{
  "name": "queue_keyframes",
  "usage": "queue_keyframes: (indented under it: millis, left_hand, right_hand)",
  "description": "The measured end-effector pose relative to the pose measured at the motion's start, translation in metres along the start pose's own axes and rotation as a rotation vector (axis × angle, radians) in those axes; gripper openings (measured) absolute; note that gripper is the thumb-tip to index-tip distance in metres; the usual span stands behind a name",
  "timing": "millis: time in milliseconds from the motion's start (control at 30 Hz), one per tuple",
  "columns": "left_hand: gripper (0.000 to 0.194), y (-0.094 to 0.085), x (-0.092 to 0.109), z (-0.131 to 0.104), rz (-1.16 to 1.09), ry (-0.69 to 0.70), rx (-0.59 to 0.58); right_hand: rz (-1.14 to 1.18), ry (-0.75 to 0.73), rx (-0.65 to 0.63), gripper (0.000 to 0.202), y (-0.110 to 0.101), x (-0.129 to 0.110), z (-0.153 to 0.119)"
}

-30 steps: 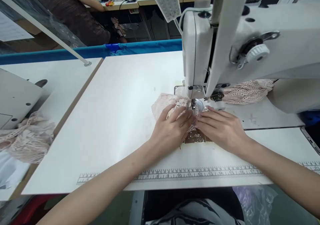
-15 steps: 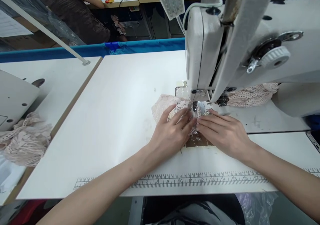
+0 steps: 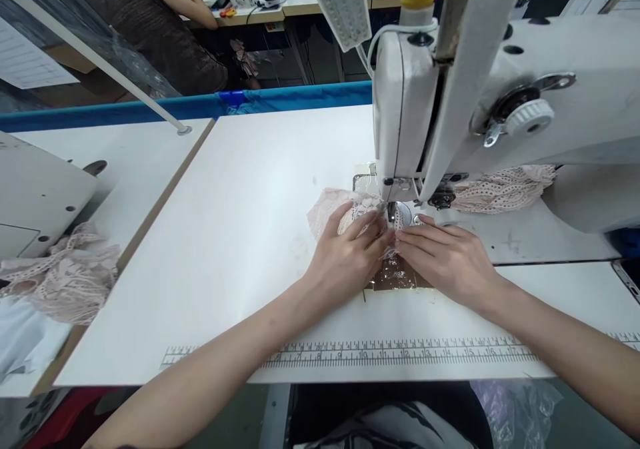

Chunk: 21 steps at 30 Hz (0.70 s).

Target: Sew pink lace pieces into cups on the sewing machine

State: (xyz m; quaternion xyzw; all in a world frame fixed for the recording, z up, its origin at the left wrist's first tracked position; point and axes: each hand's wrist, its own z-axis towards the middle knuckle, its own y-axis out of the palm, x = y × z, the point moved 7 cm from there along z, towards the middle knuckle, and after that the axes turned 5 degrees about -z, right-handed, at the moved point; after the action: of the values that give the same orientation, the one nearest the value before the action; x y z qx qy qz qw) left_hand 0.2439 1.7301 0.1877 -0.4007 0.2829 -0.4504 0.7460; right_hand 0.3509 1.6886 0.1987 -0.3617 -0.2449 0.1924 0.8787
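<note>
A small piece of pale pink lace fabric (image 3: 323,209) lies under the needle area of a white sewing machine (image 3: 400,102). My left hand (image 3: 347,249) rests over the lace from the left, its fingers bent and pressing it to the machine bed near the presser foot (image 3: 391,210). From the other side, my right hand (image 3: 447,256) holds the lace's right edge with its fingertips, fingers close together. The two hands' fingertips nearly meet just in front of the foot. Part of the lace is hidden beneath my left fingers.
More pink lace (image 3: 505,189) is bunched behind the needle, under the machine arm. At the left, a lace heap (image 3: 75,276) lies beside another machine (image 3: 40,196). A printed ruler (image 3: 380,354) runs along the table's front edge. A person (image 3: 150,29) sits beyond the blue edging.
The camera view has shifted slightly, so the surroundings appear moved to the right. Both hands keep nearly the same place on the lace by the presser foot.
</note>
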Motion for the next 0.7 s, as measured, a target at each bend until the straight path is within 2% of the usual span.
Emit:
queue_keyframes:
  millis: [233, 433, 700]
  left_hand:
    - [0.032, 0.004, -0.006, 0.002, 0.039, -0.014, -0.019]
    - [0.029, -0.003, 0.005, -0.003, 0.127, 0.071, 0.041]
    - [0.027, -0.005, 0.004, -0.005, 0.065, 0.050, 0.064]
  right_hand:
    - [-0.052, 0.013, -0.014, 0.022, 0.003, 0.004, 0.002]
    - [-0.073, 0.009, -0.040, 0.021, 0.005, 0.004, 0.003]
    - [-0.063, 0.018, -0.038, 0.020, 0.005, 0.004, 0.001]
